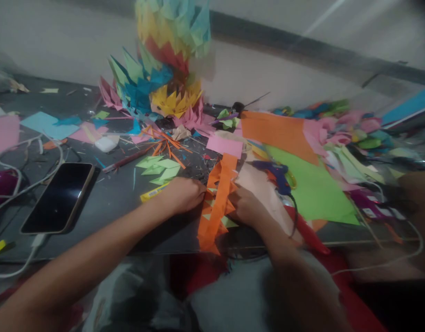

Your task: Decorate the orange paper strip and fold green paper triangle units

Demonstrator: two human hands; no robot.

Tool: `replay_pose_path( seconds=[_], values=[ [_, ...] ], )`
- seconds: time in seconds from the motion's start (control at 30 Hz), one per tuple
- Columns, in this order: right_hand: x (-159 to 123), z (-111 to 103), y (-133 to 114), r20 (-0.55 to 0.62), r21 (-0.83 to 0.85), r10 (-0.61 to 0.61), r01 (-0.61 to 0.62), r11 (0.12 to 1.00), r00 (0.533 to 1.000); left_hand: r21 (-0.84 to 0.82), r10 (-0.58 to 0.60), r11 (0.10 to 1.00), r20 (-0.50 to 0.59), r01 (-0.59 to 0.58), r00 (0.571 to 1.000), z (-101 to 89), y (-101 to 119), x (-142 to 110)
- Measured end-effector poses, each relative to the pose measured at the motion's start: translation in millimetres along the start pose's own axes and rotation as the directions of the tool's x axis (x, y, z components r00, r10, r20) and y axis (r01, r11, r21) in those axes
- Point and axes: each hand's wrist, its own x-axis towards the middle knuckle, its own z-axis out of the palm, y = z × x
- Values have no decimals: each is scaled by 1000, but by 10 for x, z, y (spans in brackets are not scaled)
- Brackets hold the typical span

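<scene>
An orange paper strip [221, 198] with pointed folded triangles along its edges, some pale green, stands near the table's front edge. My left hand [186, 193] is closed at the strip's left side, its fingertips pinching the folded edge. From the right, my right hand [245, 205] is closed on the opposite edge, partly behind the points. Beside my left hand lie a yellow packet [154, 192] and light green folded pieces [160, 168]. A blue glue gun [276, 175] rests beyond my right hand. Blur hides the exact finger contact.
At the back rises a tall stack of colourful paper crowns [170, 69]. A phone [60, 198] with a cable lies on the left. Orange sheet [278, 131] and green sheet [312, 184] cover the right. Paper scraps litter the table [111, 193]; another person's arm [418, 216] shows far right.
</scene>
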Motion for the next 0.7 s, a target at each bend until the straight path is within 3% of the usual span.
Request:
replay_pose_path(
  seconds=[0.13, 0.37, 0.53, 0.7],
  values=[
    [10, 16, 8, 16, -5, -4, 4, 1000, 1000, 1, 23, 1000, -27, -23, 999, 31, 5, 6],
    [41, -5, -7, 29, -47, -32, 33, 998, 999, 8, 26, 1000, 22, -26, 999, -22, 28, 5],
    [44, 25, 7, 57, -101, 19, -13, 995, 998, 4, 18, 1000, 35, -18, 999, -38, 39, -4],
    [27, 28, 31, 147, -17, 63, -61, 998, 987, -24, 7, 1000, 44, -6, 999, -25, 49, 6]
  ],
)
